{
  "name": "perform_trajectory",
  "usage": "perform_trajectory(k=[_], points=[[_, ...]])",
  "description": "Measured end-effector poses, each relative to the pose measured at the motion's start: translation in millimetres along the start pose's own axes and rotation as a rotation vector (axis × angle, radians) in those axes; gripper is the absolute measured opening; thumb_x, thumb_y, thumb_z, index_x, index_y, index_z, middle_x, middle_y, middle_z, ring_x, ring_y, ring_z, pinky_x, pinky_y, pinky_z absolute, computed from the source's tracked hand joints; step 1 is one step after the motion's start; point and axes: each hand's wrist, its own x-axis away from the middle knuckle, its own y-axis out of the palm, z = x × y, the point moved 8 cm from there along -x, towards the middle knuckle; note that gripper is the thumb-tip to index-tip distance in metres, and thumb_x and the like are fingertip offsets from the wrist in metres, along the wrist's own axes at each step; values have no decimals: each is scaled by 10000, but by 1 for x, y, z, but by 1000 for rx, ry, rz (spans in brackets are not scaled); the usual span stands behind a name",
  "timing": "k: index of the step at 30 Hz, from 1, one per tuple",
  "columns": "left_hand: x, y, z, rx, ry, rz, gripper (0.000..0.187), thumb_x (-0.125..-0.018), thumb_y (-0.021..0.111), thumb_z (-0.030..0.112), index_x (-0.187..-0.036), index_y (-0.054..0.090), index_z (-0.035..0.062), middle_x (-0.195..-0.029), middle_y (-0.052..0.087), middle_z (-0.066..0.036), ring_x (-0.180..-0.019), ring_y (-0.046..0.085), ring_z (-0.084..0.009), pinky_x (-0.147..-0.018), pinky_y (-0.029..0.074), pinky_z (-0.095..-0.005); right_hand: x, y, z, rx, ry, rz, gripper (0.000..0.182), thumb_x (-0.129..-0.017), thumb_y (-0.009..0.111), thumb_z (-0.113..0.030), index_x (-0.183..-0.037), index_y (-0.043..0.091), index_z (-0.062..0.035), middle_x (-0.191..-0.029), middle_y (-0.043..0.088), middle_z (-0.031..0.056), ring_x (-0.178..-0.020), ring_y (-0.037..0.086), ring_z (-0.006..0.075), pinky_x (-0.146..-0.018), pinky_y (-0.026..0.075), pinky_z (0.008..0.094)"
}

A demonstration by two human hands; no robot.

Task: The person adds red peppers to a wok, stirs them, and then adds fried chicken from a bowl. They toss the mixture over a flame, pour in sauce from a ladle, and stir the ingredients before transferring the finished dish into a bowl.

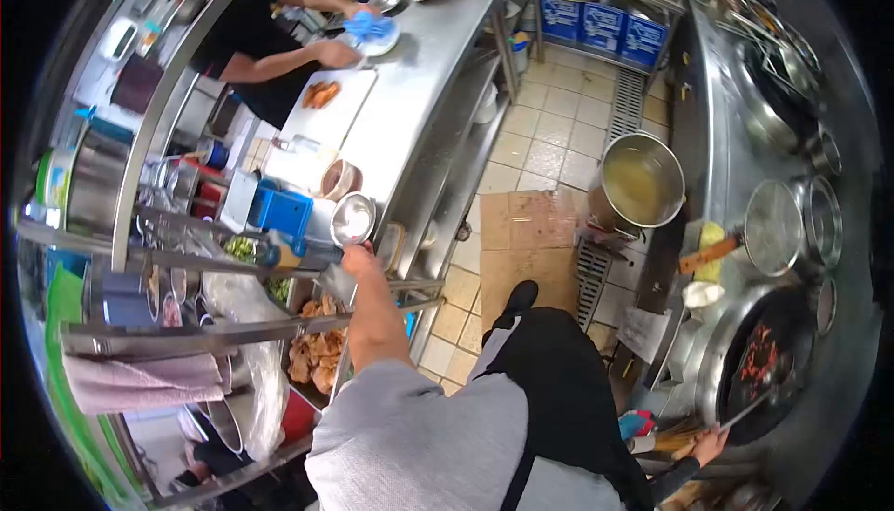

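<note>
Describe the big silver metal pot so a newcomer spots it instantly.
Start at the flattened brown cardboard on the cream tiled floor. Just right of it is the big silver metal pot, round and deep. Unlike the wide black wok by the right hand, it holds yellowish liquid.

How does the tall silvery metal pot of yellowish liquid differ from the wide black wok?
The pot is silvery and deep; the wok is dark and shallower. The pot holds yellowish liquid; the wok holds small reddish pieces. A utensil reaches into the wok, none into the pot. Both are round and uncovered.
</note>
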Motion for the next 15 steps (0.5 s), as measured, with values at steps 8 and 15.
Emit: perform_trajectory(k=[8, 15], points=[[-8, 5, -4, -32, 40, -37, 143, -863, 540, 113, -842, 622, -3, -753, 622, -86, -530, 549, -166, -469, 459, -262, -1, -21, -15, 502, -322, 223, 606, -898, 592, -116, -1461, 372, -66, -703, 521, 58, -526, 471, 144, -438, 388, 321], [-15, 79, -29, -67, 22, -383, 125, -893, 559, 76, -835, 634, -6, -690, 608, -60, -539, 573, -139, -464, 466, -241, 163, 46, -57, 186, 64, 76, 618, -922, 559, -101, -1480, 322, -215, -613, 443, 22, -396, 385, 110, -339, 350, 296]])
